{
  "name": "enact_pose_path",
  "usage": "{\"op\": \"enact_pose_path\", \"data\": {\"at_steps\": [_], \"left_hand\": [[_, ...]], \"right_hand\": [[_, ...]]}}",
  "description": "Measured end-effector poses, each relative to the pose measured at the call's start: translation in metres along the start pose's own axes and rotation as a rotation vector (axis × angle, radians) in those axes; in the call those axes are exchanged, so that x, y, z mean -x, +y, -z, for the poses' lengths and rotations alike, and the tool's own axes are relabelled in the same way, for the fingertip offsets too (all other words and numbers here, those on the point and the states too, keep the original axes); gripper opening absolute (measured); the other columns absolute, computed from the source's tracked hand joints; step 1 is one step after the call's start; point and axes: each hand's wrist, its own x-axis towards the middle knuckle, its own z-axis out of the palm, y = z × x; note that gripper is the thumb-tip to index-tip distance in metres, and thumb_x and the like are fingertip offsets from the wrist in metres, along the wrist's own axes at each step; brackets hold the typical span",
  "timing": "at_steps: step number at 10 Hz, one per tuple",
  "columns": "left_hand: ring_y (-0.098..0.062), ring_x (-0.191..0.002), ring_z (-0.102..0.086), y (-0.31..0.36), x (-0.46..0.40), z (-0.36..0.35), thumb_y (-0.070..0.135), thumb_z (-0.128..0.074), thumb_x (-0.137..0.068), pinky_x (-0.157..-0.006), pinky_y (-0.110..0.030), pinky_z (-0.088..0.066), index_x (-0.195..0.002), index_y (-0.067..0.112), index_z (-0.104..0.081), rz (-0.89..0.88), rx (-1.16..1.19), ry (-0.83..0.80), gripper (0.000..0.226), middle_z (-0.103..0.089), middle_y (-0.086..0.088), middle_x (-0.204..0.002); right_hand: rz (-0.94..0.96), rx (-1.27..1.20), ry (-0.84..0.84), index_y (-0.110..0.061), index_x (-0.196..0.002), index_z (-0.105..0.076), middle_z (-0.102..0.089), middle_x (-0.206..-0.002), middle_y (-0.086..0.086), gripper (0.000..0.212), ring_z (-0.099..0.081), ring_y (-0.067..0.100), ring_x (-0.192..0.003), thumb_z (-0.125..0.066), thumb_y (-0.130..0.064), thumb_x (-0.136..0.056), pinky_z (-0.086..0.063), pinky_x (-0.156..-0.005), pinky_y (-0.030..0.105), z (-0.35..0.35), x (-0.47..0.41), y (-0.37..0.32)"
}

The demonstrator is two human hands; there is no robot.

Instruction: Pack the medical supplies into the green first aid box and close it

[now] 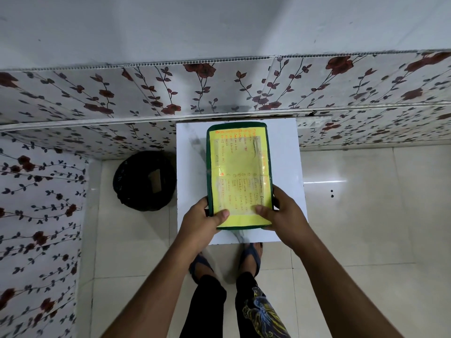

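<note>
The green first aid box (238,154) lies on a small white table (189,167), long side running away from me. Its top shows a yellow sheet with orange and dark handwriting under clear tape. My left hand (203,222) grips the near left corner, thumb on the yellow sheet. My right hand (281,214) grips the near right corner, thumb also on top. The box looks closed; its inside is hidden. No loose medical supplies are in view.
A black lined waste bin (144,181) stands on the floor left of the table. Floral-patterned wall panels (146,93) run behind and along the left. Pale floor tiles (366,215) spread to the right. My sandalled feet (251,257) stand at the table's near edge.
</note>
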Motion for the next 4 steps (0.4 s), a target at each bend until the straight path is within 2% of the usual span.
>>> {"op": "enact_pose_path", "data": {"at_steps": [2, 3, 4], "left_hand": [[-0.023, -0.105, -0.066, -0.003, 0.0, -0.001, 0.014, -0.066, -0.09, -0.087, -0.037, -0.057, -0.108, 0.028, -0.061, 0.007, 0.036, 0.021, 0.023, -0.07, -0.004, -0.114], [-0.024, -0.106, -0.065, -0.004, 0.001, -0.001, 0.017, -0.067, -0.089, -0.087, -0.038, -0.057, -0.117, 0.025, -0.06, 0.031, 0.032, -0.013, 0.03, -0.068, -0.006, -0.12], [-0.023, -0.117, -0.058, 0.009, 0.017, 0.008, 0.043, -0.071, -0.082, -0.092, -0.041, -0.053, -0.142, 0.031, -0.043, 0.054, -0.123, 0.004, 0.067, -0.058, -0.004, -0.133]], "right_hand": [[-0.001, 0.049, -0.001, -0.027, -0.141, -0.044, -0.061, -0.122, -0.008, 0.053, -0.061, 0.023, -0.112, -0.063, -0.015, -0.093, -0.062, -0.074, 0.033, -0.001, 0.0, -0.001], [-0.013, 0.061, -0.007, -0.027, -0.141, -0.043, -0.06, -0.126, -0.005, 0.053, -0.061, 0.025, -0.115, -0.064, -0.017, -0.093, -0.061, -0.081, 0.04, -0.002, 0.002, -0.001], [-0.001, 0.289, 0.053, -0.024, -0.149, -0.032, -0.052, -0.143, 0.0, 0.066, -0.055, 0.025, -0.124, -0.065, -0.031, -0.092, -0.05, -0.097, 0.039, 0.003, 0.021, -0.02]]}}
